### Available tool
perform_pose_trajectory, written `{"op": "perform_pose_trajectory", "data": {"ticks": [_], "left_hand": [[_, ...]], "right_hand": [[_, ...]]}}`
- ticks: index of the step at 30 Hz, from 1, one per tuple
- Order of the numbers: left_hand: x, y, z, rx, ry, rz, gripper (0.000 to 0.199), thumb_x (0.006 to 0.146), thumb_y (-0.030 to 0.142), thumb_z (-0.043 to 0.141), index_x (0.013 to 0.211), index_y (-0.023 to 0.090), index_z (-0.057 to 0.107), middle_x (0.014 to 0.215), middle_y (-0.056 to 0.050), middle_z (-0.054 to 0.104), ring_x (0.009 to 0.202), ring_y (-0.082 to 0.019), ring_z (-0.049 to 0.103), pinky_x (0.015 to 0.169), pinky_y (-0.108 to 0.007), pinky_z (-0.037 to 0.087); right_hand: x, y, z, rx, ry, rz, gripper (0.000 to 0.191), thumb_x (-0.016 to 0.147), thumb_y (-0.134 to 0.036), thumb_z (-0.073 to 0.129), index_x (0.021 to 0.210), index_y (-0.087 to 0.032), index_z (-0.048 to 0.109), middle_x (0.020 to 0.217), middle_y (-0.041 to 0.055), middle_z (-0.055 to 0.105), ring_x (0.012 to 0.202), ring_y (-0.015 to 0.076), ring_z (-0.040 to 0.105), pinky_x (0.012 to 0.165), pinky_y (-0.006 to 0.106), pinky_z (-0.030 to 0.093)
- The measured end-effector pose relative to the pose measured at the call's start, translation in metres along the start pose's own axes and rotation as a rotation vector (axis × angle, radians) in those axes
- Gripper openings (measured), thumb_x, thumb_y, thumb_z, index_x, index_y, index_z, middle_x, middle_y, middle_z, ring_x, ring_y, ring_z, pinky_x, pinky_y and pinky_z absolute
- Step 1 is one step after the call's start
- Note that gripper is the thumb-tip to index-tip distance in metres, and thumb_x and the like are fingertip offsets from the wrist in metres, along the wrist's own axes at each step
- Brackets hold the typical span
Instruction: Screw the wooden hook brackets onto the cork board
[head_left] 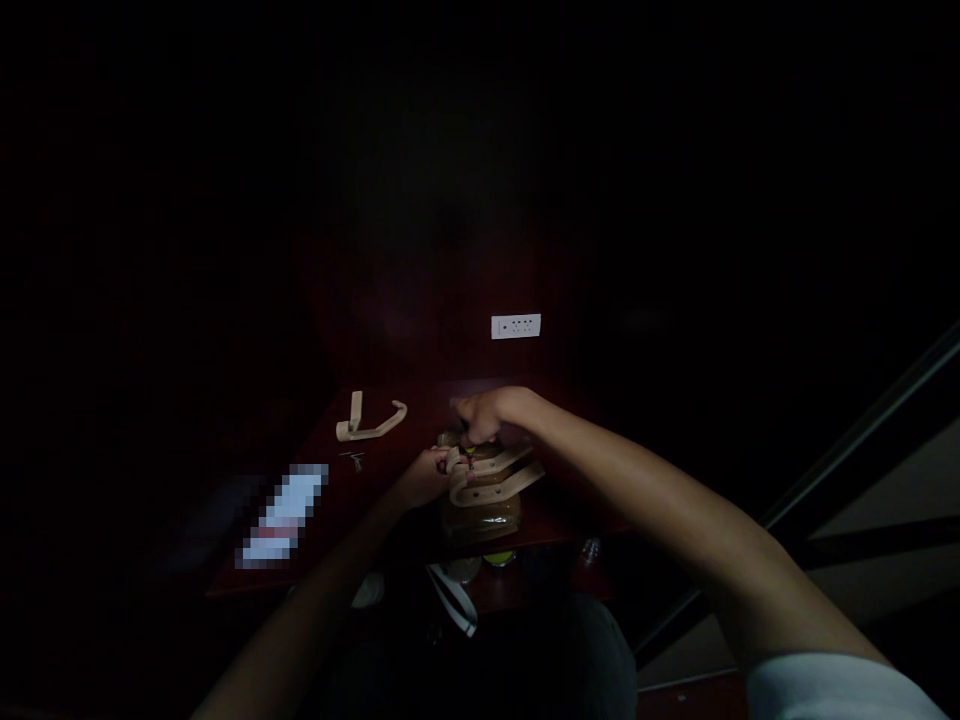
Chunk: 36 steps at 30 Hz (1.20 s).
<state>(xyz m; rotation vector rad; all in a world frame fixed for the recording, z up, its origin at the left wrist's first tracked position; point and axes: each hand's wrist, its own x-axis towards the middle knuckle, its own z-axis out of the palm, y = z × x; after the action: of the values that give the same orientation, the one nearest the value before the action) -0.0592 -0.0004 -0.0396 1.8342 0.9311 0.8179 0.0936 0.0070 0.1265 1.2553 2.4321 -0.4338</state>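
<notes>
Left hand and right hand: 1 each, centre.
Bentwood hooks: 3 visible; 1 left of centre, 2 at centre.
Thin bits: several, too small to count.
Wall socket: 1, right of centre.
Pixelated patch: 1, lower left.
White strap: 1, lower centre.

This is a dark room indoors. It may be a home or a small office, but it is too dark to tell which. The big clue is a white power socket on a dark red-brown wall. A shiny red-brown tabletop sits up against that wall, like a desk. Small things sit under its front edge.
</notes>
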Motion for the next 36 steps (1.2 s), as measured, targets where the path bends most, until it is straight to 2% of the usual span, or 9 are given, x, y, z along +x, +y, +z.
{"op": "perform_pose_trajectory", "data": {"ticks": [2,5,8,13,18,21,26,30,36], "left_hand": [[-0.001,0.003,0.0,0.025,0.002,0.03,0.038,0.067,0.041,0.074,0.092,0.012,0.071,0.087,-0.007,0.069,0.075,-0.015,0.061,0.066,-0.022,0.048],[-0.001,0.005,0.0,0.034,0.0,0.026,0.038,0.066,0.04,0.075,0.092,0.012,0.071,0.088,-0.007,0.069,0.076,-0.015,0.061,0.066,-0.023,0.049],[-0.001,0.005,0.0,0.023,0.008,0.002,0.041,0.065,0.041,0.075,0.094,0.012,0.071,0.092,-0.009,0.069,0.078,-0.017,0.062,0.066,-0.024,0.05],[-0.001,0.005,0.0,0.017,0.012,-0.008,0.041,0.065,0.041,0.075,0.093,0.011,0.071,0.09,-0.009,0.069,0.077,-0.017,0.062,0.065,-0.024,0.049],[-0.001,0.004,-0.001,0.013,-0.007,0.0,0.04,0.066,0.042,0.074,0.092,0.012,0.071,0.083,-0.007,0.069,0.071,-0.014,0.06,0.061,-0.022,0.048],[-0.001,0.004,-0.001,0.008,-0.011,-0.009,0.041,0.065,0.042,0.075,0.093,0.012,0.07,0.085,-0.007,0.068,0.072,-0.015,0.06,0.063,-0.023,0.048],[-0.002,0.007,0.001,0.019,0.026,-0.01,0.038,0.064,0.044,0.075,0.083,0.011,0.069,0.084,-0.006,0.067,0.073,-0.014,0.059,0.063,-0.023,0.047],[-0.003,0.009,0.0,0.003,0.012,-0.003,0.035,0.065,0.044,0.074,0.079,0.012,0.068,0.082,-0.006,0.067,0.07,-0.014,0.058,0.061,-0.022,0.046],[-0.001,0.008,0.001,-0.003,-0.006,-0.027,0.04,0.065,0.046,0.074,0.085,0.012,0.069,0.084,-0.007,0.068,0.072,-0.015,0.059,0.062,-0.023,0.047]], "right_hand": [[-0.003,-0.001,0.0,-0.011,0.019,-0.042,0.042,0.074,-0.022,0.062,0.114,-0.013,0.054,0.08,0.004,0.067,0.056,0.013,0.056,0.049,0.022,0.038],[-0.007,-0.001,-0.001,-0.045,0.036,-0.076,0.032,0.076,-0.02,0.059,0.107,-0.014,0.057,0.078,0.0034,0.066,0.057,0.0121,0.055,0.048,0.022,0.036],[-0.008,0.0,-0.002,-0.054,0.021,-0.059,0.02,0.08,-0.025,0.057,0.095,-0.012,0.062,0.071,0.0032,0.064,0.055,0.0117,0.054,0.049,0.022,0.036],[-0.003,0.002,0.0,0.024,-0.019,0.016,0.032,0.085,-0.039,0.052,0.079,-0.009,0.063,0.066,0.0041,0.061,0.052,0.0116,0.054,0.051,0.024,0.039],[0.001,0.004,0.002,0.043,-0.108,-0.017,0.036,0.071,-0.035,0.067,0.097,-0.011,0.06,0.07,0.0021,0.062,0.055,0.0131,0.054,0.051,0.024,0.04],[0.0,0.007,0.002,0.027,-0.054,-0.031,0.043,0.072,-0.026,0.066,0.111,-0.015,0.053,0.072,0.0007,0.063,0.056,0.0132,0.055,0.05,0.023,0.039],[0.003,0.009,0.004,0.049,-0.019,-0.098,0.023,0.08,-0.029,0.059,0.096,-0.012,0.06,0.07,0.0019,0.063,0.055,0.0115,0.056,0.05,0.022,0.039],[0.006,0.003,0.005,0.085,-0.057,-0.064,0.029,0.081,-0.038,0.057,0.081,-0.01,0.064,0.068,0.0035,0.064,0.051,0.0111,0.056,0.051,0.022,0.041],[0.004,-0.004,-0.002,-0.079,0.006,-0.026,0.033,0.075,-0.039,0.064,0.087,-0.008,0.069,0.078,0.008,0.069,0.061,0.0147,0.06,0.053,0.023,0.041]]}}
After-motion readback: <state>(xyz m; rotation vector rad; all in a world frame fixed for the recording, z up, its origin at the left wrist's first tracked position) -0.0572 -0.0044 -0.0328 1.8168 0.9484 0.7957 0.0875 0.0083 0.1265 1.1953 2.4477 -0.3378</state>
